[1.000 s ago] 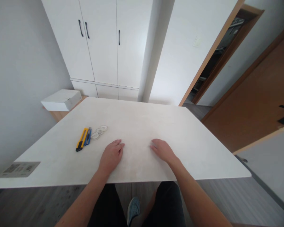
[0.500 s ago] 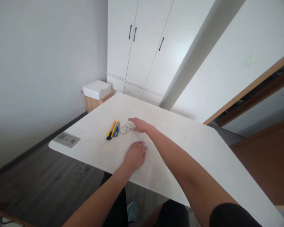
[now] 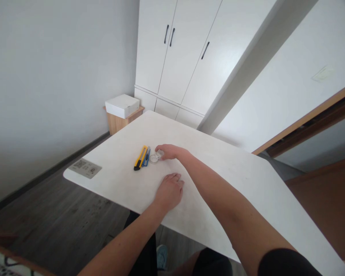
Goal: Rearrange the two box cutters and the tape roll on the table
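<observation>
My right hand reaches over the table with thumb and fingers closed round a small, clear ring-shaped roll, which looks like tape. Right beside it, to the left, a similar pale roll lies flat; the two overlap in view, and I cannot tell whether they touch. A blue utility knife and a larger yellow utility knife with a black end lie side by side left of the rolls. My left hand rests palm down near the table's front edge, fingers loosely stretched and holding nothing.
The white table bears a grey printed label at its left corner. Behind it, a white box sits on a small wooden cabinet. Tall white cupboards stand at the back.
The view has shifted slightly, so the scene sits further right. Against the table, my right hand has moved a little left with its roll, closer to the knives. My left hand stays put.
</observation>
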The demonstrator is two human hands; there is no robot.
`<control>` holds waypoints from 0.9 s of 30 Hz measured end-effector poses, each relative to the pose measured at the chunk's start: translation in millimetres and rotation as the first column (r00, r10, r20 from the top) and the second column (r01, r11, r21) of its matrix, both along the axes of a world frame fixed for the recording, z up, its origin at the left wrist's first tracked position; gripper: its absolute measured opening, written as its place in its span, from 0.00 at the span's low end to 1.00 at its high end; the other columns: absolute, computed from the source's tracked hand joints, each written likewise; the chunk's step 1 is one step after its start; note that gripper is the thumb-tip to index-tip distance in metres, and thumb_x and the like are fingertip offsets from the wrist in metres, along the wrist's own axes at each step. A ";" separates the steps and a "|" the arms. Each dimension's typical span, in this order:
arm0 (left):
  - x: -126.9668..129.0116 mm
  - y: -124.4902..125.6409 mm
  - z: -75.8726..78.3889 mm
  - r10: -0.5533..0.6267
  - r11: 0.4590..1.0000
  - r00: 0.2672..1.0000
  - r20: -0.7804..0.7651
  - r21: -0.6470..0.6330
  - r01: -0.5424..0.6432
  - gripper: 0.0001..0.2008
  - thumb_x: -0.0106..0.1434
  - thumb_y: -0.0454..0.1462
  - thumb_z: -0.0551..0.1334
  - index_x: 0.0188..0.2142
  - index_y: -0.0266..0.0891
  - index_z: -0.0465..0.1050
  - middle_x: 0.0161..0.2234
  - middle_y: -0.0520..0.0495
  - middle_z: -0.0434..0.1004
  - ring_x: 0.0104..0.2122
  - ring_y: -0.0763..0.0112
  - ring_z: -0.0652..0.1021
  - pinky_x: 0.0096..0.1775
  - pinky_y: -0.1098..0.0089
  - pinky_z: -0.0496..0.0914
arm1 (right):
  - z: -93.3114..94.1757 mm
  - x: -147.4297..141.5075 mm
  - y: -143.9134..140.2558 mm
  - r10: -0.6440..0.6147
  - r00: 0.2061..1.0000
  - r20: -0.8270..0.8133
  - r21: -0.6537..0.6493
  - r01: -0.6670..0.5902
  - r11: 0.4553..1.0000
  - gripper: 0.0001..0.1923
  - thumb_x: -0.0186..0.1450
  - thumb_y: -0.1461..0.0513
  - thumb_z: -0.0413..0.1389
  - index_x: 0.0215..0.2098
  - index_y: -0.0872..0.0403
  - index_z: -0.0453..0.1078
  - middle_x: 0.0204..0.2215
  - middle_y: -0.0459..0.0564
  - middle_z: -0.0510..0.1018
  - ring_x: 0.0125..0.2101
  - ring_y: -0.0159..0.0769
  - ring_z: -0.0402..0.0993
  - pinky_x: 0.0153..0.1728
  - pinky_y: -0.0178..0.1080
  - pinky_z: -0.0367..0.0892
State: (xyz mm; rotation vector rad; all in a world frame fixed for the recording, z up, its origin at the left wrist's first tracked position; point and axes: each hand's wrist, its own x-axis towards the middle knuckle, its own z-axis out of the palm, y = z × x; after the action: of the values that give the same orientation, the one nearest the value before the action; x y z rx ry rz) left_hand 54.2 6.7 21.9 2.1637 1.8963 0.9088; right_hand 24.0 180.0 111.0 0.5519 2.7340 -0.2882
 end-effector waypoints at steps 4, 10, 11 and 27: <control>0.4 -0.6 1.8 0.007 1.000 1.000 -0.002 -0.007 -0.007 0.13 0.65 0.33 0.56 0.44 0.39 0.77 0.56 0.40 0.74 0.56 0.60 0.71 0.59 0.57 0.63 | 5.9 -2.6 -7.5 0.019 1.000 0.023 0.000 -0.019 1.000 0.30 0.62 0.61 0.62 0.61 0.50 0.63 0.56 0.54 0.73 0.53 0.43 0.71 0.49 0.38 0.64; -0.1 -0.3 3.4 0.007 1.000 1.000 0.004 0.023 -0.007 0.11 0.64 0.32 0.56 0.42 0.38 0.77 0.53 0.40 0.76 0.55 0.59 0.72 0.58 0.58 0.63 | 15.4 -8.5 -29.1 0.028 1.000 0.015 0.147 -0.030 0.989 0.26 0.64 0.56 0.59 0.60 0.48 0.65 0.52 0.56 0.74 0.49 0.47 0.74 0.43 0.40 0.67; -0.1 -0.2 3.8 0.007 1.000 1.000 0.009 0.028 -0.008 0.11 0.64 0.32 0.57 0.41 0.38 0.77 0.51 0.40 0.76 0.54 0.59 0.73 0.58 0.57 0.64 | 15.0 -10.3 -33.5 0.035 0.999 0.011 0.163 -0.036 0.986 0.26 0.63 0.56 0.59 0.59 0.47 0.65 0.52 0.56 0.74 0.48 0.47 0.74 0.42 0.40 0.67; 1.6 1.7 1.2 0.013 0.998 1.000 0.005 0.059 -0.014 0.11 0.63 0.31 0.56 0.38 0.37 0.77 0.38 0.40 0.80 0.44 0.58 0.77 0.52 0.56 0.68 | 0.1 -14.4 -62.8 -0.116 0.992 0.054 0.208 0.103 0.973 0.20 0.63 0.61 0.56 0.54 0.48 0.67 0.52 0.57 0.74 0.48 0.46 0.75 0.39 0.41 0.71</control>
State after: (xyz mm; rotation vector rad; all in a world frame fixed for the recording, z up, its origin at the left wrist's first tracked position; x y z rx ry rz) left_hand 55.8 8.4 23.1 2.1824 1.9080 0.9833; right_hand 9.6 117.2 111.0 0.7551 2.6899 -0.0129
